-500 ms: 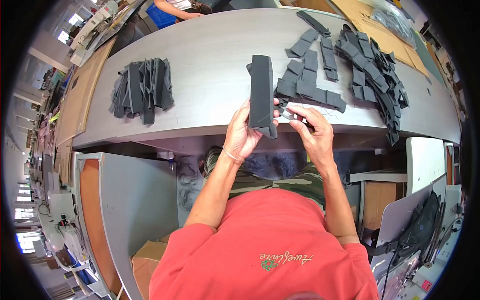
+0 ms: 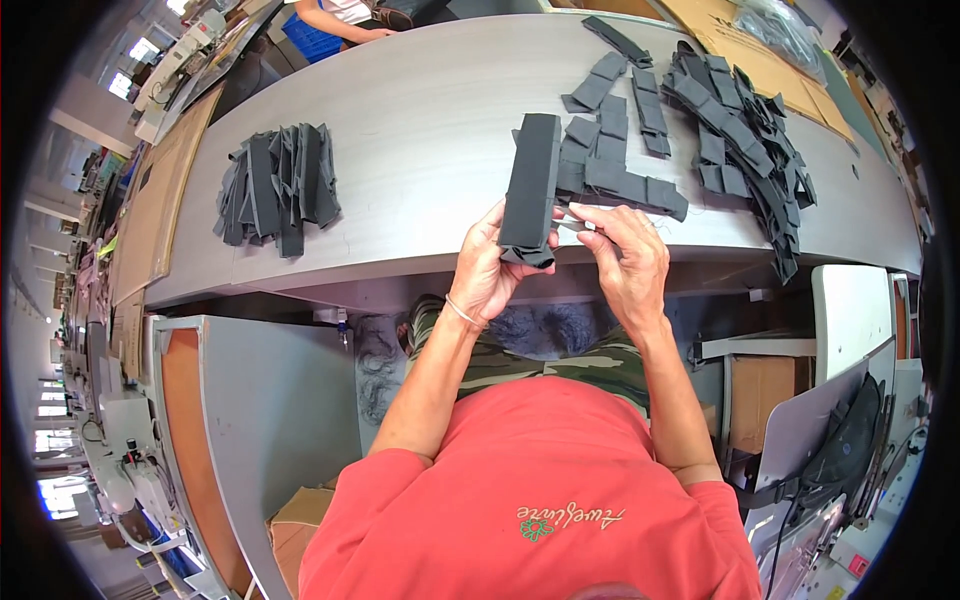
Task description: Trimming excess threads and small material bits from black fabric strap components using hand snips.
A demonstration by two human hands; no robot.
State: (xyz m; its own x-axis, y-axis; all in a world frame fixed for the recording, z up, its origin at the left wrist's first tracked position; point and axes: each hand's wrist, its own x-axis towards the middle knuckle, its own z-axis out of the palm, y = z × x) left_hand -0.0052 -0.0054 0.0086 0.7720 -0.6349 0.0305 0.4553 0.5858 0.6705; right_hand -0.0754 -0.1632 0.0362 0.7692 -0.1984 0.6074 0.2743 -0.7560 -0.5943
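Note:
My left hand (image 2: 482, 270) grips a dark grey fabric strip (image 2: 533, 180), folded into a long flat piece that stands out over the table edge. The thumb is on its near side, and some fingers are hidden behind it. Close by on the right, my right hand (image 2: 630, 258) is closed around small metal thread snips (image 2: 572, 222). Their blades point at the right edge of the held strip; the handle is mostly covered by my fingers. Just beyond my hands, several grey fabric pieces (image 2: 625, 182) lie in joined, folded sections.
A pile of finished-looking grey strips (image 2: 282, 185) lies on the left of the grey table (image 2: 420, 130). At the right is a larger heap of joined pieces (image 2: 735, 130), partly hanging over the front edge. Cardboard (image 2: 165, 215) borders the left end. Another person's arm (image 2: 340, 25) rests at the far edge.
The strip's top has tilted a little to the right and its lower end has folded inward. My right hand has turned slightly, so less of the snips' handle shows.

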